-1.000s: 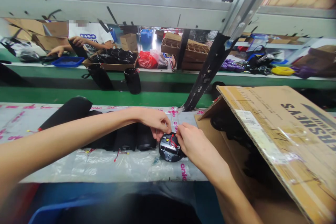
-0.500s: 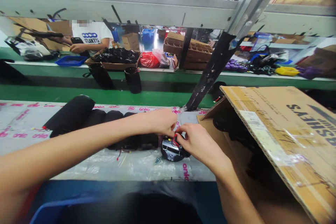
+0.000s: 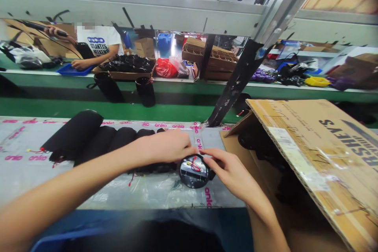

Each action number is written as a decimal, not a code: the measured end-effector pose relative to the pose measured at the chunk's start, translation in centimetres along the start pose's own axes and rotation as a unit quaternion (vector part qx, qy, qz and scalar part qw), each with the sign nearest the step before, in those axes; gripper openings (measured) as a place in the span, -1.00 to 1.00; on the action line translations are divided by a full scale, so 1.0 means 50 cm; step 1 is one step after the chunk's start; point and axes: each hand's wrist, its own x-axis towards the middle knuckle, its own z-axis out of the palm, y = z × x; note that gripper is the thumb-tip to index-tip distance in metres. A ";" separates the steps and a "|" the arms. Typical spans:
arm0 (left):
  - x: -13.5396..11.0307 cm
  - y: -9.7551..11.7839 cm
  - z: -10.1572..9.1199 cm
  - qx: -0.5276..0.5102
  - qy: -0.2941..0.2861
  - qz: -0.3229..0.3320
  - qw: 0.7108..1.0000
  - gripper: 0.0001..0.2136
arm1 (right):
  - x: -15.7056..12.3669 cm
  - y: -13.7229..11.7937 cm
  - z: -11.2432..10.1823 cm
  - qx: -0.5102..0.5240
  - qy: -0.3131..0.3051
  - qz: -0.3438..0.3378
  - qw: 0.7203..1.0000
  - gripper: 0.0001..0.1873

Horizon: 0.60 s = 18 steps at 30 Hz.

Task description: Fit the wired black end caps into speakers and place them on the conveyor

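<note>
A round black cylinder (image 3: 194,179) stands on the plastic-covered bench, its end facing me. Inside its rim show a silvery part and thin red wires (image 3: 193,164) with a small yellow connector. My left hand (image 3: 169,145) is closed at the far left of the rim, its fingertips partly hidden. At the far right of the rim, my right hand (image 3: 232,171) has its thumb and index finger on the edge. Several black fabric-covered cylinders (image 3: 77,132) lie in a row to the left, some partly behind my left forearm; red wire ends stick out.
On the right, an open cardboard box (image 3: 307,157) holds dark items. A slanting black post (image 3: 233,82) rises behind the bench. Across the green conveyor (image 3: 177,113), which carries two black cylinders, a person (image 3: 99,43) works beside a blue tray (image 3: 75,69).
My fingers have moved off the red wires to the cylinder's rim, and the wires now lie inside it. The person across has lowered a hand to the blue tray.
</note>
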 end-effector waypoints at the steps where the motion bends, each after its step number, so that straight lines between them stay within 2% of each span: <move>1: -0.021 -0.011 0.010 -0.031 0.017 0.000 0.999 -0.55 | -0.024 0.024 0.014 0.080 0.025 0.033 0.996 -0.60; 3: -0.058 -0.031 0.044 -0.121 0.062 0.011 0.991 -0.65 | -0.075 0.066 0.061 0.182 0.023 0.058 0.981 -0.43; 5: -0.082 -0.045 0.094 -0.240 0.095 0.021 0.966 -0.67 | -0.114 0.091 0.124 0.209 0.040 0.040 0.976 -0.11; 7: -0.093 -0.049 0.153 -0.342 0.129 0.010 0.931 -0.64 | -0.126 0.100 0.182 0.203 0.086 0.046 0.974 0.18; 9: -0.095 -0.044 0.209 -0.385 0.181 -0.013 0.905 -0.63 | -0.110 0.102 0.212 0.214 0.132 0.051 0.967 0.22; 11: -0.094 -0.034 0.254 -0.363 0.251 -0.009 0.897 -0.65 | -0.080 0.107 0.202 0.248 0.131 0.024 0.960 0.13; 13: -0.092 -0.026 0.278 -0.298 0.321 0.032 0.898 -0.71 | -0.057 0.113 0.163 0.257 0.104 -0.018 0.961 0.02; 16: -0.089 -0.026 0.270 -0.173 0.381 0.106 0.902 -0.78 | -0.062 0.109 0.098 0.185 0.085 -0.067 0.977 -0.07; 18: -0.087 -0.031 0.242 -0.106 0.368 0.141 0.913 -0.80 | -0.085 0.091 0.077 0.135 0.092 -0.099 0.982 -0.14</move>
